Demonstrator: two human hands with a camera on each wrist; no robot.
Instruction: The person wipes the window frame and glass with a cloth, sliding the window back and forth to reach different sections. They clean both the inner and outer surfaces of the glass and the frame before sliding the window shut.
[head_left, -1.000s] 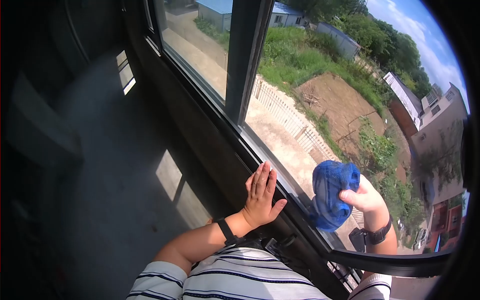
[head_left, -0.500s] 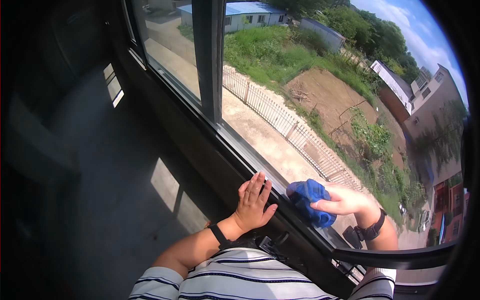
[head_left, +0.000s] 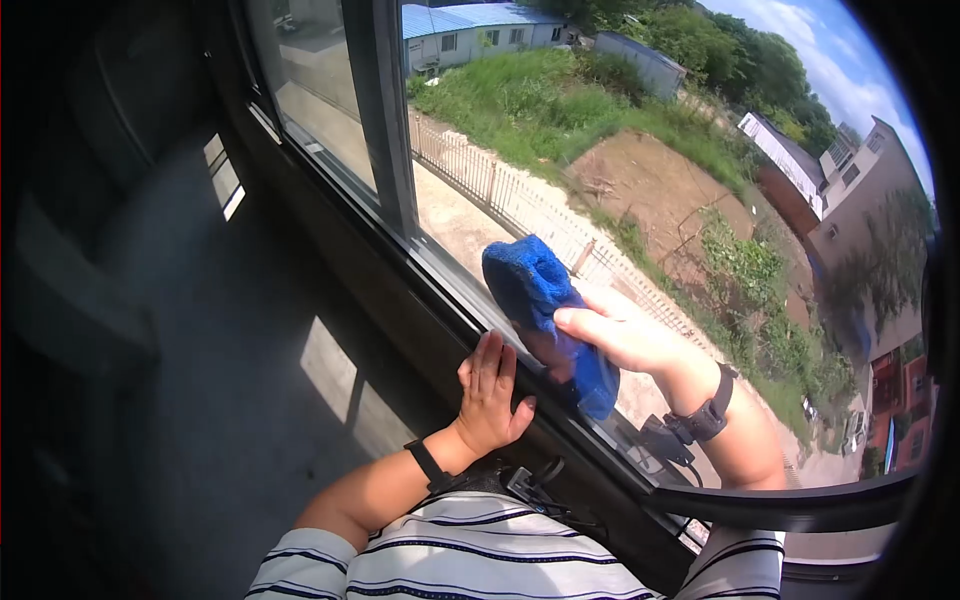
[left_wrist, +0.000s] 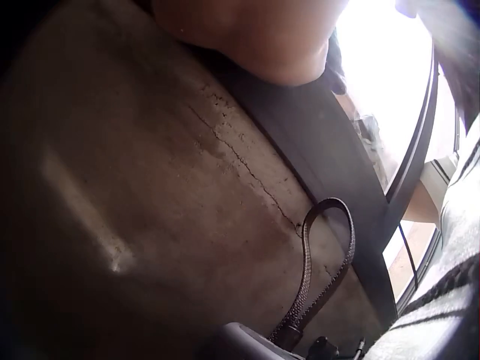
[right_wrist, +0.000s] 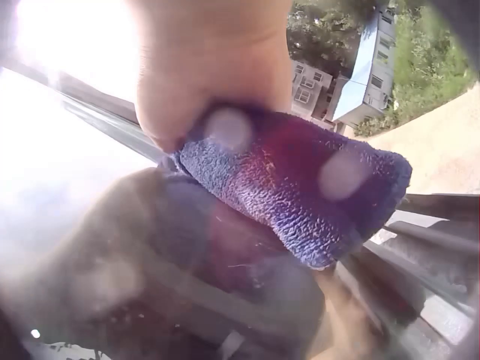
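My right hand [head_left: 625,325] grips a blue towelling cloth [head_left: 535,270], thumb on the near side of it. The cloth lies along the bottom of the window pane, close to the lower frame; in the right wrist view its fuzzy cloth surface [right_wrist: 315,195] bulges out below the hand. The window's dark lower-right frame [head_left: 790,508] crosses in front of the right forearm, which is beyond it. My left hand [head_left: 487,400] rests on the dark inner window ledge [head_left: 430,290], fingers straight and thumb spread, just left of the cloth. Its fingers are hidden in the left wrist view.
A dark upright window post [head_left: 378,120] stands farther left. Below the ledge is a shaded floor [head_left: 230,330] with sunlit patches. A strap loop [left_wrist: 330,247] hangs at the waist. Outside lie a fence [head_left: 465,170], grass and buildings.
My right hand and the cloth first went down towards the ledge, then up and left along the pane's bottom. The left hand stays on the ledge, while the view has shifted to the right.
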